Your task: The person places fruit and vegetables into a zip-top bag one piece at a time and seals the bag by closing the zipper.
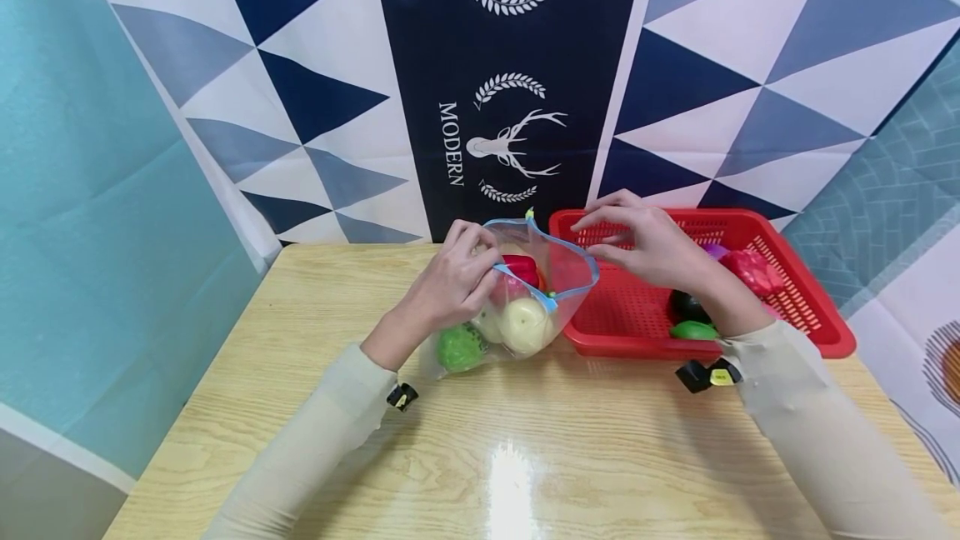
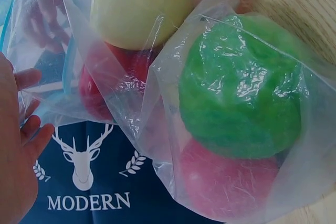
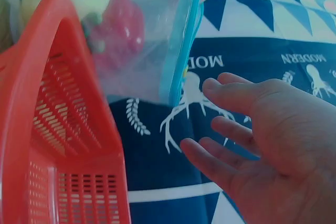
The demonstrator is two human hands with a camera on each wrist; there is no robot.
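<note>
**Clear plastic zip bag with a blue-edged mouth (image 1: pixel 570 273), gaping beside a red perforated plastic basket (image 1: pixel 633 307)**

In the head view, the bag sits at the centre of the frame, on a pale wood-grain tabletop (image 1: pixel 420 457). Its long axis slants: the closed end points to the lower left, the open mouth up and to the right, toward the basket.

The person's left hand (image 1: pixel 457 269) is at the mouth's left side, thumb and curled fingers pinching the blue edge. The right hand (image 1: pixel 645 244) hovers over the basket's left end, just beside the mouth's right side; its fingers are apart, loosely bent and holding nothing. In the right wrist view, a gap shows between those fingertips and the bag's edge, which runs almost upright there.

Through the plastic show a bumpy green ball (image 1: pixel 459 348) at the closed end, a round cream-coloured piece (image 1: pixel 525 325) near the middle and a glossy red pepper (image 1: pixel 521 269) by the mouth.
</note>
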